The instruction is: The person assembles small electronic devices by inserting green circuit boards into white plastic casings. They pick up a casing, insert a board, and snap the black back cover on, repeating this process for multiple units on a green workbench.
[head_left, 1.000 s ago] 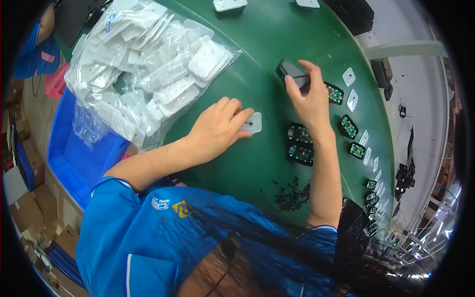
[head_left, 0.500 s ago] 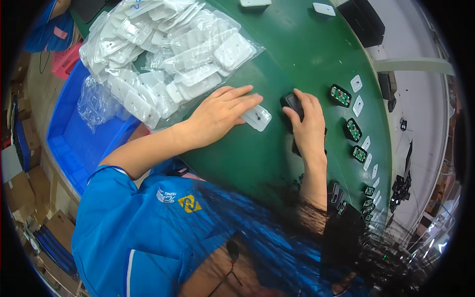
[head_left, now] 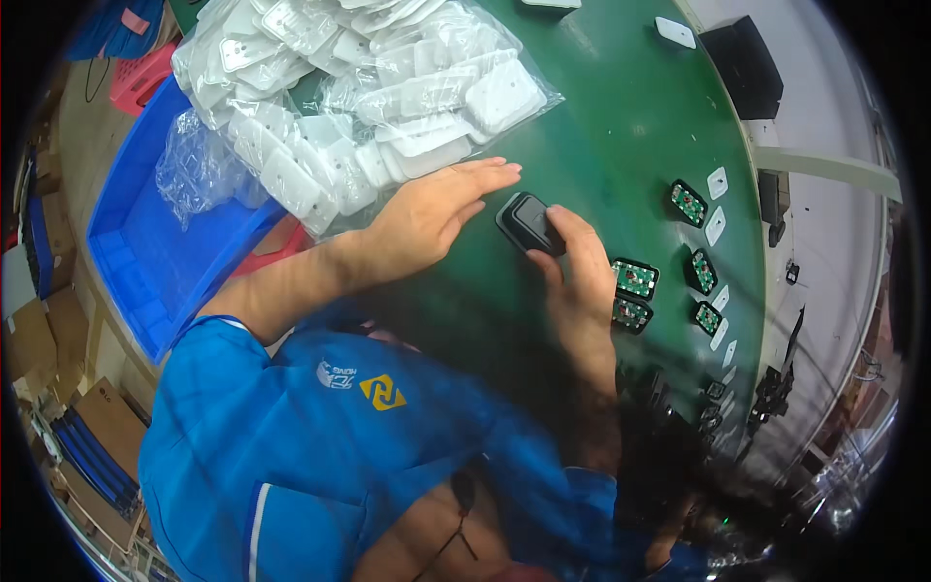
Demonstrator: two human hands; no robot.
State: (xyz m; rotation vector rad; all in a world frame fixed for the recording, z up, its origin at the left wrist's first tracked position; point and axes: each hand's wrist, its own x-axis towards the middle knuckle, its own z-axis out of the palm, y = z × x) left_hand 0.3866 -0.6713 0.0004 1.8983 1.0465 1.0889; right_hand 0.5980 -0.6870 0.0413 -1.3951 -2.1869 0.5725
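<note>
My right hand (head_left: 579, 267) grips a black rounded-rectangular plastic case (head_left: 527, 225) between thumb and fingers, on or just above the green table. A thin pale edge shows along the case's left side; what makes it is mostly hidden under the case. To the left, my left hand (head_left: 436, 215) has its fingers stretched out and its thumb apart, with nothing visible in it. It lies beside a large clear plastic bag (head_left: 543, 97) heaped with white plates (head_left: 506, 92). Just right of my right hand lie two black cases with green circuit boards (head_left: 636, 278), partly covered by it.
More open cases with circuit boards (head_left: 689, 204) and small white plates (head_left: 716, 226) line the right edge of the green table (head_left: 592, 145). A blue bin (head_left: 126, 242) with crumpled clear plastic (head_left: 194, 175) stands left. A black box (head_left: 742, 68) sits far right.
My right hand has brought the black case left, to where the white plate lay. My left hand has come off that plate, which no longer shows plainly. The whole view has shifted.
</note>
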